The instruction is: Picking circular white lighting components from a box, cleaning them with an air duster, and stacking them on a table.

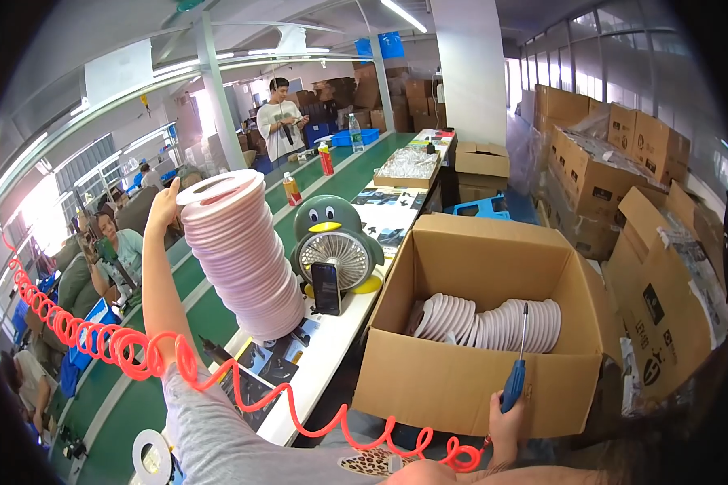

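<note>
The tall stack of pale pink rings (pixel 243 259) stands up to the right of the left hand (pixel 165 208), whose fingers lie at its upper left edge; how firmly they clamp it I cannot tell, since the stack hides part of them. The right hand (pixel 505 424) has its fingers closed round a blue-handled tool (pixel 513 384), thin shaft pointing up, just before the open carton (pixel 477 396). More rings (pixel 493 323) lie on their sides in rows inside that carton.

The stack's base is over printed sheets (pixel 271 368) on the white table (pixel 332 339). Just to its right are a green penguin-shaped fan (pixel 336 250) and a dark phone (pixel 326 288) standing upright before it. A red coiled hose (pixel 125 343) crosses in front of the left forearm and runs down to near the right hand.

The green belt (pixel 388 149) stretches along the table's left side, and a co-worker (pixel 283 121) stands beyond it. Cardboard boxes (pixel 663 299) crowd the right, while above the carton's rings there is open room between its walls
</note>
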The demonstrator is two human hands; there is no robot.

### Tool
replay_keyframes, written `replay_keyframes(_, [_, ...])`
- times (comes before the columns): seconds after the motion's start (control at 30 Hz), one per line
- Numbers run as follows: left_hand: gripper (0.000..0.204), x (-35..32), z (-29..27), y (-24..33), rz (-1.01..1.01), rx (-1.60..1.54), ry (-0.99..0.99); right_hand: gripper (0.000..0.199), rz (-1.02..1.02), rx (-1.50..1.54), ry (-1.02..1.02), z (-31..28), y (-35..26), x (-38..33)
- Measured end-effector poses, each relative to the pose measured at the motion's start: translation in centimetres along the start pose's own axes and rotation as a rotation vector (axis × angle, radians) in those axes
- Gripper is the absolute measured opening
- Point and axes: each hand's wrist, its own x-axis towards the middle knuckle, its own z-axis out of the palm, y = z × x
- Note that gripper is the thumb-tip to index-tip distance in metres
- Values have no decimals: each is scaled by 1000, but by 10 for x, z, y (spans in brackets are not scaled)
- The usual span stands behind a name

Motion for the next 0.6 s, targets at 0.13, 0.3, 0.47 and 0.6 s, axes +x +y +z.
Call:
replay_keyframes(0.13, [65,-1,9,6,119,116,26,11,21,-19,-31,0,0,5])
replay_keyframes(0.3, [61,-40,-3,44,113,507,212,10,42,-22,-6,-7,-2,12])
replay_keyframes(0.47, [49,-99,9,94,199,594,463,12,101,-98,58,-13,13,19])
replay_keyframes(0.6, [28,-179,48,82,514,529,396,22,54,-81,115,-23,42,30])
